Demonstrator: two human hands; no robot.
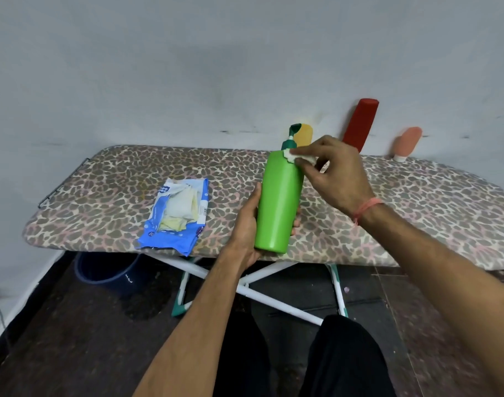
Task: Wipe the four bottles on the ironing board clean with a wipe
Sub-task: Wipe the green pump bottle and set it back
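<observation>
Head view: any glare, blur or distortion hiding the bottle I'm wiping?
Head view: dim, even light, no glare on the green bottle; right hand pressing the wipe at its shoulder stays sharp, as does the left hand; wide-angle bowing curves the ironing board edges; red bottle looks soft.

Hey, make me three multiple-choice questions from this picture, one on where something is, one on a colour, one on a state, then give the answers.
1. Where does the wipes packet lie?
A. On the ironing board, left of the green bottle
B. On the floor
C. Against the wall

2. What colour is the tallest bottle leaning on the wall?
A. Yellow
B. Red
C. Blue

3. How is the green bottle held?
A. Standing free on the board
B. Gripped by the left hand
C. Lying flat

Answers: 1 A, the packet rests on the patterned cover. 2 B, the red bottle stands tallest. 3 B, the left hand grips it while the right hand presses the wipe near its pump.
</observation>
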